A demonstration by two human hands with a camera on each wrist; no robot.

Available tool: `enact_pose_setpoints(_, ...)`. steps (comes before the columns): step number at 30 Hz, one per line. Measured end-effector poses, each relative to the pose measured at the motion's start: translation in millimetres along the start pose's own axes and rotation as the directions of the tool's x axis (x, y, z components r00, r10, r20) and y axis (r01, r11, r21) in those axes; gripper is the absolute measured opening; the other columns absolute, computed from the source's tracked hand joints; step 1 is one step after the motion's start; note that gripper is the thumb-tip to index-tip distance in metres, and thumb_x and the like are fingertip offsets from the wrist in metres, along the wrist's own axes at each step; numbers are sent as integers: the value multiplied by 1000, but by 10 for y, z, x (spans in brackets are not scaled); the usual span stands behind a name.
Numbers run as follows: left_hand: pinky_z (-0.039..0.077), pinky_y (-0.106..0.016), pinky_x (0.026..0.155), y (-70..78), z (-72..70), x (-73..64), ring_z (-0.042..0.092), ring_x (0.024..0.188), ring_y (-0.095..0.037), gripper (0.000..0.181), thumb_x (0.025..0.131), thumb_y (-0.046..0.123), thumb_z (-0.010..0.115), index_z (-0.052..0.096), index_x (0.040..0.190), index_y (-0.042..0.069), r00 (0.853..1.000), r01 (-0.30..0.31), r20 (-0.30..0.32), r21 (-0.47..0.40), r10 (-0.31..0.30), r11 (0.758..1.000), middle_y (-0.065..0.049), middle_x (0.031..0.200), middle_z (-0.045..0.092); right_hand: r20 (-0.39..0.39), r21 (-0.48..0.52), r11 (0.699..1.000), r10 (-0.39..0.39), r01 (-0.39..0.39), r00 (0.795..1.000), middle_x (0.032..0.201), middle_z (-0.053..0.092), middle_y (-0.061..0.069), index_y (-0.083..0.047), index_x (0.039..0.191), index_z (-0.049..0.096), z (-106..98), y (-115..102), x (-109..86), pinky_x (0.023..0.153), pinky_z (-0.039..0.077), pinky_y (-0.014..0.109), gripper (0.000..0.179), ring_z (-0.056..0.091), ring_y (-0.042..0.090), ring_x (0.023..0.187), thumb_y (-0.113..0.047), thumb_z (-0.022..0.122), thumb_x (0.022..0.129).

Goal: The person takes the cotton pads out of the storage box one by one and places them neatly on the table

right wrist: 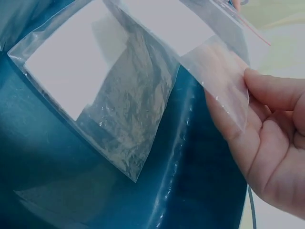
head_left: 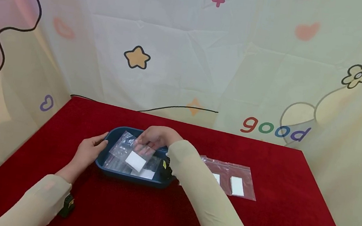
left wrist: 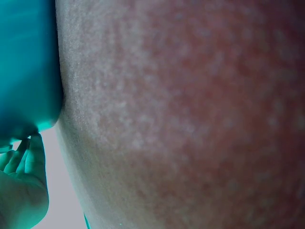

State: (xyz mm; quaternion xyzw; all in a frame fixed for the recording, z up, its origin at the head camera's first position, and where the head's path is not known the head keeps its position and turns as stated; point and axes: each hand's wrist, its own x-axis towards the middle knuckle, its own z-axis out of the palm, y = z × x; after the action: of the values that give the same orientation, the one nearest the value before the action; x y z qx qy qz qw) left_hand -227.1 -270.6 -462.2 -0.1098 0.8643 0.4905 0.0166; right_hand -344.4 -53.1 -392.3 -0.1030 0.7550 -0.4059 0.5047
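Observation:
My left hand (head_left: 87, 150) grips the left end of a dark blue plastic basin (head_left: 116, 174), thumb over the rim. In the left wrist view its fingers (left wrist: 34, 157) meet the basin's outer side. Over the basin, my right hand (head_left: 157, 138) pinches a clear zip-lock bag (head_left: 135, 161) between thumb and fingers; a flat white piece sits inside that bag. The right wrist view shows the pinched bag edge and, beneath it, another clear bag (right wrist: 138, 105) with a white piece, lying in the basin. More such bags (head_left: 115, 163) lie there, partly covered.
To the right of the basin, clear zip-lock bags (head_left: 237, 186) with white pieces lie in a row on the red cloth (head_left: 114, 210); my right sleeve (head_left: 207, 199) hides part of them. A printed curtain (head_left: 171, 81) hangs behind the table and at both sides.

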Motion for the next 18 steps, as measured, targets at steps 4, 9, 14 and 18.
enact_pose_setpoints(4, 41, -55, 119, 6, 8, 1, 39, 150, -42, 54, 109, 24, 47, 35, 158, 7, 1000, 4, 3, -1, -4, 1000, -24, 161, 37, 8, -8, 1000, -5, 5, 1000, 96, 75, 9, 0, 123, 67, -19, 2, -61, 71, 59, 25, 25, 70, 18, 79, -10, 51, 106)
enact_pose_setpoints(9, 43, -55, 118, 3, 8, -1, 40, 149, -42, 53, 109, 24, 47, 36, 158, 7, 1000, 8, 2, -2, -8, 1000, -23, 161, 38, 6, -11, 1000, -22, 22, 1000, 99, 76, 10, -1, 122, 68, -34, 3, -124, 72, 60, 25, 25, 71, 18, 79, -11, 52, 106)
enact_pose_setpoints(14, 42, -55, 118, 6, -1, 5, 39, 150, -42, 53, 109, 24, 47, 35, 158, 6, 1000, 3, 0, 6, -3, 1000, -24, 161, 38, 3, -4, 999, -43, 43, 999, 97, 73, 8, 1, 131, 64, -48, 17, -150, 68, 60, 25, 31, 72, 18, 78, -12, 52, 106)
enact_pose_setpoints(18, 41, -55, 119, 6, 2, 4, 39, 150, -42, 53, 108, 23, 47, 36, 157, 6, 1000, -4, -4, 12, 4, 1000, -24, 160, 39, -7, 3, 999, -49, 49, 999, 101, 74, 10, 2, 134, 63, -51, 30, -188, 67, 61, 25, 32, 73, 17, 76, -12, 51, 106)
